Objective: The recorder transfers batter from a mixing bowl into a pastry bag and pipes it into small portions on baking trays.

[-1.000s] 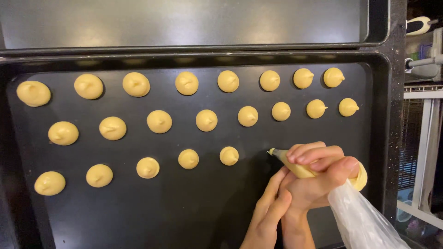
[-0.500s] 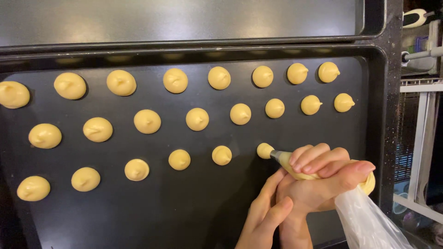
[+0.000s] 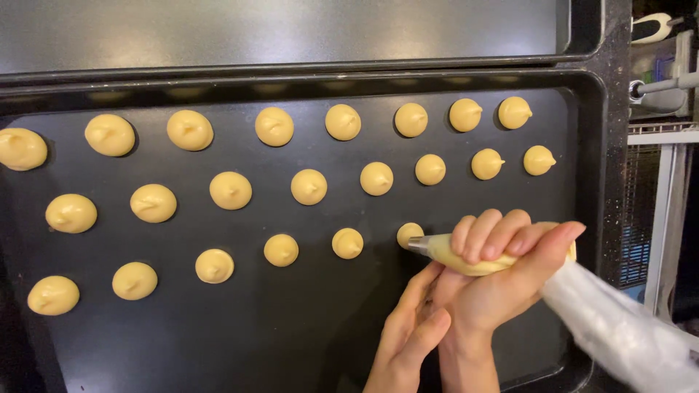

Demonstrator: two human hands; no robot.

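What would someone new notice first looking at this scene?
Rows of pale yellow batter mounds dot a dark baking tray that fills the view. At lower right, the right hand grips a piping bag, its metal tip touching the newest mound in the bottom row. The left hand rests beneath it, steadying the right wrist.

One head-worn camera looks steeply down and forward, close over a dark tray [image 3: 306, 342] that fills most of the view; the hands [image 3: 466, 291] enter from the lower right edge.
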